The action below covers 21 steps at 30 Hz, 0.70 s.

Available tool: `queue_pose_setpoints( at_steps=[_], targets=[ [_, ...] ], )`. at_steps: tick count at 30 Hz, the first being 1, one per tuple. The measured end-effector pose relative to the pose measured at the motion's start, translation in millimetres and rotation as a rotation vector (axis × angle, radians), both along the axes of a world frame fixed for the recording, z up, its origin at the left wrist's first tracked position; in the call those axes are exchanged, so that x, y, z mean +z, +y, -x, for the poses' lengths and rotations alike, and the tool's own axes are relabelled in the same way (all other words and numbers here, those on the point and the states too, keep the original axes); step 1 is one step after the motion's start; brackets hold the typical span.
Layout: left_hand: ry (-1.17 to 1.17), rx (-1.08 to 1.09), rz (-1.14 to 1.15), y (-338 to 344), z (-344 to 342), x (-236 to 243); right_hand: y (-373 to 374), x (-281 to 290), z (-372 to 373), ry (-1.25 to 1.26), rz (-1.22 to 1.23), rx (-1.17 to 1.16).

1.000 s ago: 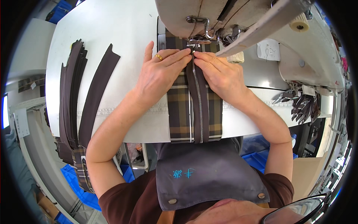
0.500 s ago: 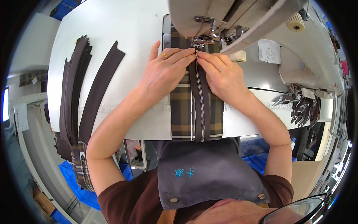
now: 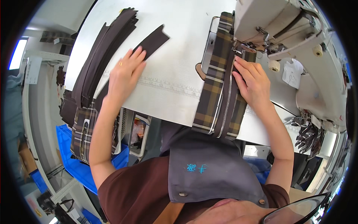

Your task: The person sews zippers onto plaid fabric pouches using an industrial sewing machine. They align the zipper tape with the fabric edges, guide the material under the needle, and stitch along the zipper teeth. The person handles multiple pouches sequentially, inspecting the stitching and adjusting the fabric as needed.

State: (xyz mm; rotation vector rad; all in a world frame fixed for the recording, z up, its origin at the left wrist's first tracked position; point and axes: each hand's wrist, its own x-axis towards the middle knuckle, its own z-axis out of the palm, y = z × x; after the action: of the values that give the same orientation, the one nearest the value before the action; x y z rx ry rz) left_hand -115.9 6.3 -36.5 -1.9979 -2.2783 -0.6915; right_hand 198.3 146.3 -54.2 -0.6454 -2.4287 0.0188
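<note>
A plaid fabric panel (image 3: 212, 86) in brown, black and white lies under the sewing machine (image 3: 257, 22), with a dark zipper (image 3: 226, 108) with metal teeth running along it. The zipper's far end is at the presser foot (image 3: 240, 47). My right hand (image 3: 257, 83) rests on the zipper just below the foot, fingers lying on it and thumb apart. Over to the left, my left hand (image 3: 125, 79) lies across a single dark fabric strip (image 3: 156, 40), fingers stretched out and slightly blurred. The middle of that strip is hidden under the hand.
A stack of dark strips (image 3: 100, 56) lies at the left of the white table (image 3: 167, 67). Plaid pieces (image 3: 82, 130) hang over the table's edge above a blue bin (image 3: 67, 149). Dark zipper-like pieces (image 3: 310, 136) hang in a bunch at the right.
My left hand has left the zipper and moved left onto the single strip. My right hand stays on the zipper, slightly below the foot. The whole view has shifted and tilted.
</note>
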Motion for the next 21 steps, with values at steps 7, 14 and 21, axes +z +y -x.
queue_pose_setpoints(
  at_steps=[7,14,21],
  targets=[
    [0.358,-0.423,0.282,-91.7,-77.9,31.4,1.3,-6.3,-2.0,0.023,-0.004,-0.009],
    [0.163,-0.518,0.393,-63.1,-36.6,3.4,-0.5,-4.9,-4.3,-0.02,0.016,-0.062],
    [0.122,-0.449,-0.076,-3.6,-63.8,14.1,0.5,-6.3,-2.4,0.038,0.005,-0.039]
  ],
)
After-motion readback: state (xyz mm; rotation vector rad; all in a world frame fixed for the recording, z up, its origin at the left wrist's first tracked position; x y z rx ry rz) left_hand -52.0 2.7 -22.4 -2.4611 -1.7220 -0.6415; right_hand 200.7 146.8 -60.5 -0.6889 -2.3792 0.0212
